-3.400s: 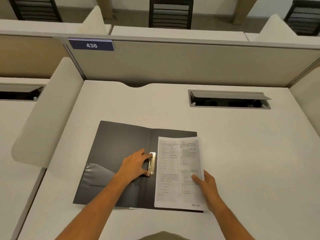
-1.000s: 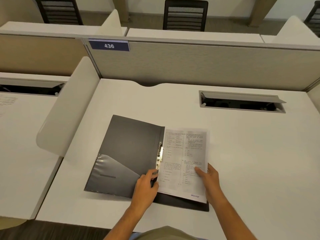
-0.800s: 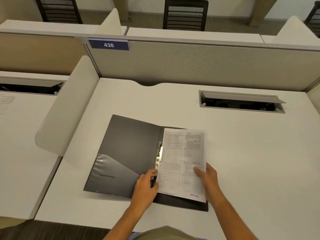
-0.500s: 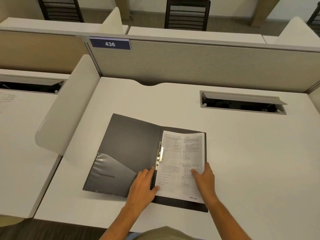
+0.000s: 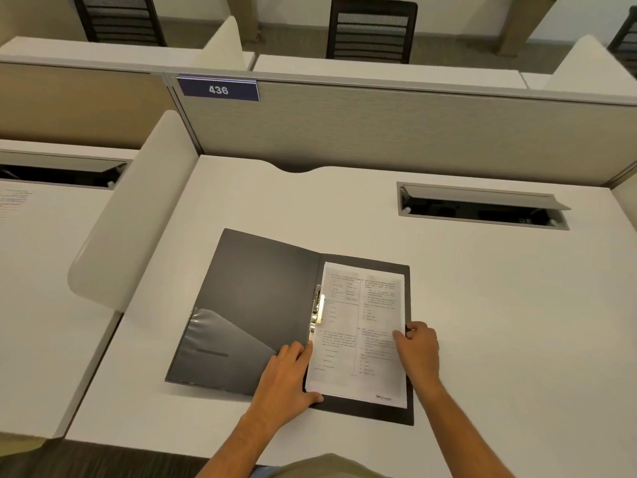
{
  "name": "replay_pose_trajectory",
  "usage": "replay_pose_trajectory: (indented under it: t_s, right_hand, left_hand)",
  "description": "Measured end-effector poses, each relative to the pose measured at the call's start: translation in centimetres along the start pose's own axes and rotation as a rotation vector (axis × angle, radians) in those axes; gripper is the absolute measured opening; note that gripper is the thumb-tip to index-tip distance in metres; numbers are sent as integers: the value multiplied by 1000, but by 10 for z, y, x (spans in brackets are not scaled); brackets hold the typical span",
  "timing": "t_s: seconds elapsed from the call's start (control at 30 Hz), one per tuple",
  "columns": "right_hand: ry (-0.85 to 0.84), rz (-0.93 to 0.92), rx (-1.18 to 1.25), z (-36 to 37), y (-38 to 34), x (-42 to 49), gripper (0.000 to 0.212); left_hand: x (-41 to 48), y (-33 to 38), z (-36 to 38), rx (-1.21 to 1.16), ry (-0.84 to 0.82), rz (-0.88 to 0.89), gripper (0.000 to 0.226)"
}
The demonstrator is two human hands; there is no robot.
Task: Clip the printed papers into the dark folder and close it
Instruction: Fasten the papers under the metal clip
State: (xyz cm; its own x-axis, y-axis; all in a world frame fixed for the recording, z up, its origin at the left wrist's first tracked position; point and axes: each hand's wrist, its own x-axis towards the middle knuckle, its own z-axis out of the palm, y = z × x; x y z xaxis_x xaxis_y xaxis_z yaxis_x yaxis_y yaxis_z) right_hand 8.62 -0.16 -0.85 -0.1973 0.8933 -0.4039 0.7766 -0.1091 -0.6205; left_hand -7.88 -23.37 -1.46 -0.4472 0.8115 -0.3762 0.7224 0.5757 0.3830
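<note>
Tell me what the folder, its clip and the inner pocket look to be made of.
Dark folder: likely thin plastic, matte grey, flat with a soft sheen. Clip: metal by its bright, pale gold glint. Inner pocket: clear glossy plastic film, with strong glare and the cover showing through.

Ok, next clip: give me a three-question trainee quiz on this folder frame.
1. True or false: the dark folder lies open on the desk.
2. Which half of the folder do the printed papers lie on: A) left, B) right?
3. Where do the left hand and the right hand rest?

Key
1. True.
2. B.
3. The left hand is at the papers' lower left edge, below the metal clip; the right hand is at their right edge.
</note>
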Motion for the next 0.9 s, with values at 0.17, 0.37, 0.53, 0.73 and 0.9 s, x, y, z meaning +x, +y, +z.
replay_pose_trajectory:
  t_s: [0.17, 0.37, 0.53, 0.73, 0.9]
  right_hand:
    - [-34, 56, 56, -12, 2, 18, 11]
    - [-88, 92, 156, -16, 0, 27, 18]
    - [-58, 94, 195, -19, -2, 35, 17]
    - [-66, 94, 196, -19, -8, 43, 25]
    - [-85, 70, 126, -11, -11, 42, 18]
  left_hand:
    - [-1, 0, -1, -27, 15, -8, 97]
    - [-2, 2, -2, -53, 32, -24, 94]
    - [-3, 4, -4, -52, 30, -33, 91]
    - [-2, 5, -3, -45, 26, -48, 90]
    - [-2, 6, -2, -52, 26, -62, 88]
